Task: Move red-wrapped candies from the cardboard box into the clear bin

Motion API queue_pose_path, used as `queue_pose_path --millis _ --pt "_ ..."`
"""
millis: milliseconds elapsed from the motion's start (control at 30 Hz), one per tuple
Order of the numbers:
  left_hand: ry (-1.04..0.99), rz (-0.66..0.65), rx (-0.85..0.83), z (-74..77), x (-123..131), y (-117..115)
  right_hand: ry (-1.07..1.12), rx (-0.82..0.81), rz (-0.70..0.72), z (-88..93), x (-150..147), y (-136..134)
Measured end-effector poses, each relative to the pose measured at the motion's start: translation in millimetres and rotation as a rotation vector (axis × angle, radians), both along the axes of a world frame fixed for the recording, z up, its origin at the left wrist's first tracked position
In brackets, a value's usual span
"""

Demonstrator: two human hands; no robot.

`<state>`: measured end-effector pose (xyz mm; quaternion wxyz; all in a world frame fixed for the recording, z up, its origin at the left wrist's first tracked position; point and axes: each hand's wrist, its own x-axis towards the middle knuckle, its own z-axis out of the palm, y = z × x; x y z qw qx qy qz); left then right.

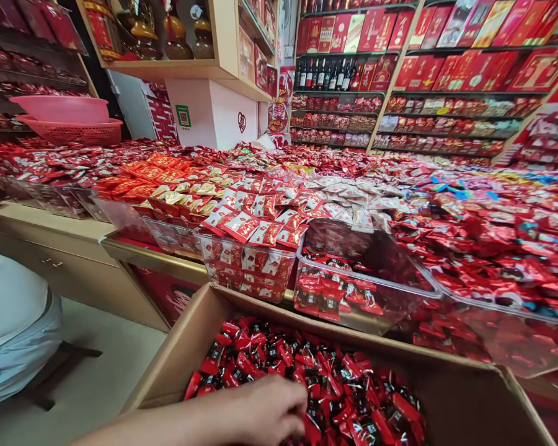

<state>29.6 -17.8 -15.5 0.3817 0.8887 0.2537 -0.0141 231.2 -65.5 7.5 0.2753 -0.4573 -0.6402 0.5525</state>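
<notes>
My left hand (272, 409) reaches in from the lower left, over a cardboard box (460, 396). Its fingers are curled down against red-and-black wrapped candies (325, 384) heaped inside. Whatever those fingers grip is hidden beneath them. My right hand is out of view. Just beyond the box stands a clear plastic bin (369, 279), partly filled with similar red-and-black candies (332, 297). Left of that, another clear bin (246, 263) is piled above its rim with red-and-white packets (242, 226).
Heaped candies (483, 241) in several bins spread across the display. Pink baskets (69, 118) sit at the back left. A seated person (12, 310) is at the left, beside a wooden counter (69, 248). Shelves with red boxes (372, 31) and bottles (325, 74) line the back.
</notes>
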Motion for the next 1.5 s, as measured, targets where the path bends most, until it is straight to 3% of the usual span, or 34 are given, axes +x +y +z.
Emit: queue_pose_path --millis 100,200,267,400,500,667,767,833,1000,1100,1167,1267,1333,1400,1500 --pt "-0.304 0.308 -0.331 19.9 7 8 -0.069 0.064 -0.069 31.3 -12 -26" --pt "-0.53 0.444 -0.571 30.6 8 14 -0.227 0.209 -0.272 51.5 -23 -24" --pt "-0.568 0.486 -0.655 33.1 6 14 -0.266 0.263 -0.379 50.7 -28 -11" --pt "-0.594 0.491 -0.702 34.8 4 10 -0.026 0.116 -0.318 30.1 -32 6" --pt "-0.612 0.421 -0.754 35.8 4 7 0.045 0.083 -0.377 20.9 -33 8" --pt "-0.531 0.39 -0.774 35.6 3 4 0.138 0.034 -0.434 22.2 -37 6" --pt "-0.59 0.402 -0.795 37.0 2 4 0.187 0.049 -0.361 23.5 -43 3" --pt "-0.633 0.374 -0.804 38.8 0 4 0.097 0.144 -0.316 24.4 -46 1" --pt "-0.641 0.284 -0.767 38.4 -3 7 -0.216 0.477 -0.29 36.6 -46 -5" --pt "-0.575 0.329 -0.725 32.4 -2 9 -0.25 0.692 -0.312 59.9 -43 -11" --pt "-0.485 0.366 -0.655 27.8 -2 9 -0.245 0.773 -0.462 83.4 -37 -13" --pt "-0.34 0.335 -0.525 22.0 -2 8 -0.179 0.743 -0.796 122.3 -18 1" --pt "-0.263 0.274 -0.427 18.4 -4 7 -0.144 0.691 -0.894 141.8 2 26" --pt "-0.181 0.213 -0.301 14.5 -8 6 -0.156 0.562 -0.869 150.8 20 59" --pt "-0.082 0.085 -0.09 6.0 -15 8 -0.138 0.202 -0.766 146.8 37 111"
